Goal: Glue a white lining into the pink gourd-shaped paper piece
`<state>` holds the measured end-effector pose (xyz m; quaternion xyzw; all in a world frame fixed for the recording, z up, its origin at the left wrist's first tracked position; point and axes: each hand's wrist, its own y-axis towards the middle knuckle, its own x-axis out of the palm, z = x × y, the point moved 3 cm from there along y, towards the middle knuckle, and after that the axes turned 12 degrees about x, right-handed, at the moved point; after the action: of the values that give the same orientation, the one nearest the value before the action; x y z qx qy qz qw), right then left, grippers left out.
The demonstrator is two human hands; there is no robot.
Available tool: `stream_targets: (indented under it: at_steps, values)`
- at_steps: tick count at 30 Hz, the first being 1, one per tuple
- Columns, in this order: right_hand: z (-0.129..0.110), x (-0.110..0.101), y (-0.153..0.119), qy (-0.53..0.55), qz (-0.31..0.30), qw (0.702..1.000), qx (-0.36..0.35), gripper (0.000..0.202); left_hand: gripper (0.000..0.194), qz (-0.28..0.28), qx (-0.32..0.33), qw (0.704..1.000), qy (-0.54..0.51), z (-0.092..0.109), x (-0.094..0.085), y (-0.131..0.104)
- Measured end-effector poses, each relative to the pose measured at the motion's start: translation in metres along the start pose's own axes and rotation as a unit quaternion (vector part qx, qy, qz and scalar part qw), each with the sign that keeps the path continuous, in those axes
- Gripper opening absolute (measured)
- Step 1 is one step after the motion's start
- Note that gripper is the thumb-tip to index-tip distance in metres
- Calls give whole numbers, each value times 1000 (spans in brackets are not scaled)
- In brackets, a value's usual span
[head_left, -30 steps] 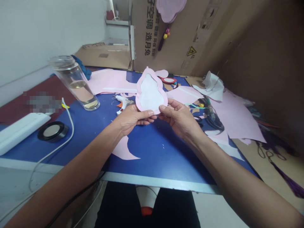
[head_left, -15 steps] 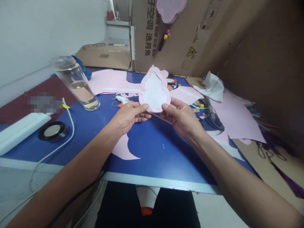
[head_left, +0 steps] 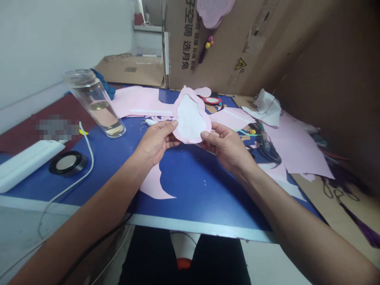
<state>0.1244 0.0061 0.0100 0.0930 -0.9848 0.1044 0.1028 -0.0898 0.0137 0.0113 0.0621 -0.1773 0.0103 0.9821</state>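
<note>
Between my two hands is a gourd-shaped paper cutout (head_left: 190,114) with a pink border and a white middle, raised above the blue table. My left hand (head_left: 160,140) pinches its lower left edge, thumb on top and fingers behind. At the lower right edge, my right hand (head_left: 227,146) grips it the same way, its fingers partly hidden underneath. A white glue gun (head_left: 151,122) lies just behind my left hand, mostly covered by it. Beneath my left wrist rests a curved scrap of pink paper (head_left: 154,184).
A glass bottle (head_left: 102,109) with pale liquid stands at the left, near a white power strip (head_left: 31,164) and a round black-rimmed object (head_left: 67,163). Pink paper sheets (head_left: 297,146) lie at the right. A cardboard box (head_left: 219,59) rises behind, with a similar pink piece (head_left: 215,12) hanging on it.
The gourd-shaped cutout has tilted slightly to the left. My left thumb has moved up along its left edge; my right hand keeps its hold.
</note>
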Motion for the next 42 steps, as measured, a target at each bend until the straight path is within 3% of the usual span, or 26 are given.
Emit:
stream_targets:
  at_steps: [29, 37, 42]
  values:
    - [-1, 5, -3, -2, 14, 1000, 17, 54, 28, 23, 19, 999, -26, -6, -5, 3]
    - [-1, 5, -2, -16, 9, 1000, 8, 54, 41, 39, 24, 999, -21, -4, -3, 3]
    - [0, 4, -2, -14, 6, 1000, 14, 54, 37, 35, 28, 999, -21, -6, -6, 5]
